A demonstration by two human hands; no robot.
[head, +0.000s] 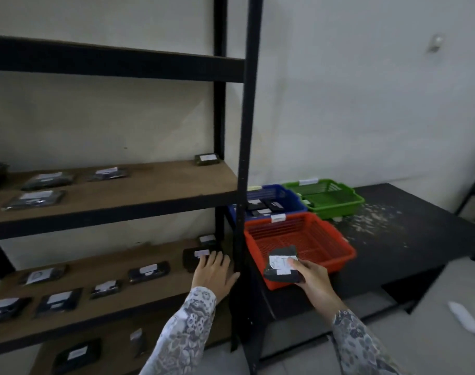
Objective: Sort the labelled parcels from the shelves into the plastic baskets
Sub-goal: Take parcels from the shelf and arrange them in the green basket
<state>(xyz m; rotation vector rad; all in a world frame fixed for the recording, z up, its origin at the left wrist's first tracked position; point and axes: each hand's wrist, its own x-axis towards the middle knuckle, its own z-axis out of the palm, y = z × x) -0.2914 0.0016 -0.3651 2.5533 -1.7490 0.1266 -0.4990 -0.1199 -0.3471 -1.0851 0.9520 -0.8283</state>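
**One parcel held over the red basket**

The right hand [313, 277] grips a labelled black parcel [282, 265] above the near edge of the red basket [331, 247] on the tabletop [409, 234]. The left hand [214, 272], fingers spread, rests on another parcel [197, 257] on the shelf [117, 282].

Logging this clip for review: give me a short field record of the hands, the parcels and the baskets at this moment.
left hand: open, fingers on a black parcel on shelf, not yet lifted
right hand: holds a labelled black parcel over the near rim of the red basket
red basket: no parcels visible inside
blue basket: several black parcels inside
green basket: looks empty
baskets stand on: black table
shelves: many labelled parcels still unsorted
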